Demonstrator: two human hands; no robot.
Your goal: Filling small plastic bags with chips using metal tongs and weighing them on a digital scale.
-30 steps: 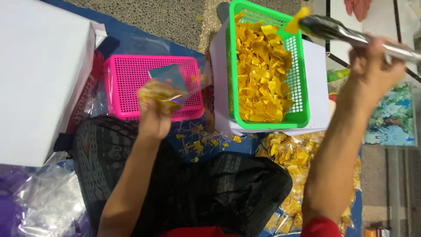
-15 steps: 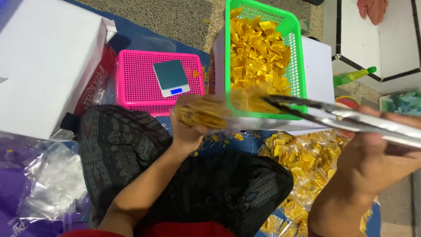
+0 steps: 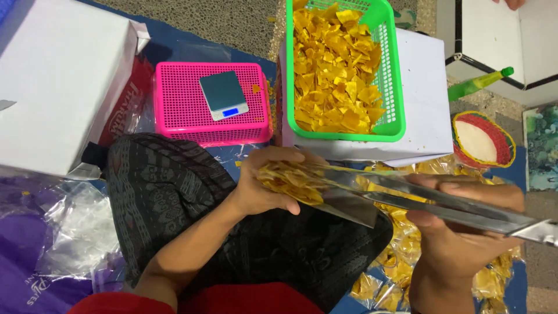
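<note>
Head view is showing a white box (image 3: 55, 81) lying at ten o'clock, with a second white box (image 3: 427, 99) at one o'clock carrying a green basket (image 3: 395, 70) of yellow chips (image 3: 334, 70). A pink basket (image 3: 174, 99) is sitting at eleven o'clock, bearing a small scale (image 3: 224, 94). Near centre, the left hand (image 3: 264, 189) is curling its fingers (image 3: 285, 156) around a clear bag (image 3: 290, 180) of chips. At four o'clock the right hand (image 3: 459, 232) is gripping metal tongs (image 3: 430, 200), whose tips are reaching into the bag's mouth.
</note>
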